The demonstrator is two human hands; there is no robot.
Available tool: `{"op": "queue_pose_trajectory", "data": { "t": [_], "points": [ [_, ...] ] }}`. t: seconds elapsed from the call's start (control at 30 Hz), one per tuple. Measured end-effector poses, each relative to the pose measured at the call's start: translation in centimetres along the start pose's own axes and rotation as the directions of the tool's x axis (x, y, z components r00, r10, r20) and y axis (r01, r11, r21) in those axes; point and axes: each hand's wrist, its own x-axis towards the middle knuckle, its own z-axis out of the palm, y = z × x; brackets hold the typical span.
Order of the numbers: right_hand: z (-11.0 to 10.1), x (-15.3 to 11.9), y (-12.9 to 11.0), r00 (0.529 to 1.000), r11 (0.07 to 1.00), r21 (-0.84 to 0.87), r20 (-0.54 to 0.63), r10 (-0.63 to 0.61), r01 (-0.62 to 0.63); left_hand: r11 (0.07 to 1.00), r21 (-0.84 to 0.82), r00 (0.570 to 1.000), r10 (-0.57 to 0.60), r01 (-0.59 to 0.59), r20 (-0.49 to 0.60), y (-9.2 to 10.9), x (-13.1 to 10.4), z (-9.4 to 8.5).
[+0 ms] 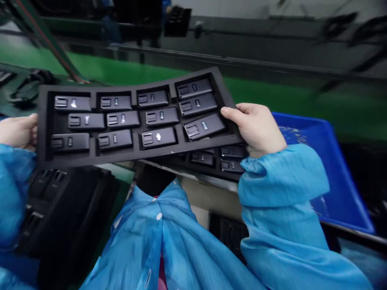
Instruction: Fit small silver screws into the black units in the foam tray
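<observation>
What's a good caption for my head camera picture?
Left hand and right hand hold a black tray of dark packs.

Beyond the foam tray [136,156], I have a blurred green strip [260,90], probably passable; a slanted post [50,42] cuts its left. The lower tray [218,162], stacked trays [81,201] and blue bin [345,177] obstruct me nearer.

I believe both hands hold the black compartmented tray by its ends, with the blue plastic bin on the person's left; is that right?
Not quite: the head view shows the blue plastic bin on the person's right. The left hand and right hand do hold the black compartmented tray by its ends.
</observation>
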Motion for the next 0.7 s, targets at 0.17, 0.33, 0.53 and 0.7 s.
{"op": "queue_pose_trajectory", "data": {
  "t": [0.17,0.33,0.53,0.7],
  "points": [
    [-6.1,-1.2,7.1,0.974,0.912,-0.374,-0.208,0.093,-0.167,0.996,-0.087,0.959,0.031,-0.007,0.282,7.3,0.0,10.7],
    [-7.7,-2.9,11.6,0.933,0.752,-0.564,-0.300,0.197,-0.340,0.999,-0.040,0.905,0.039,-0.025,0.424,10.2,-1.5,16.6],
    [-7.0,-3.2,12.4,0.926,0.528,-0.762,-0.284,0.249,-0.375,0.993,0.088,0.893,0.032,-0.080,0.450,9.6,-2.2,20.2],
    [-6.5,-2.9,11.8,0.929,0.388,-0.846,-0.307,0.208,-0.367,0.947,0.220,0.909,0.132,-0.233,0.395,7.5,-2.3,22.2]
  ]
}}
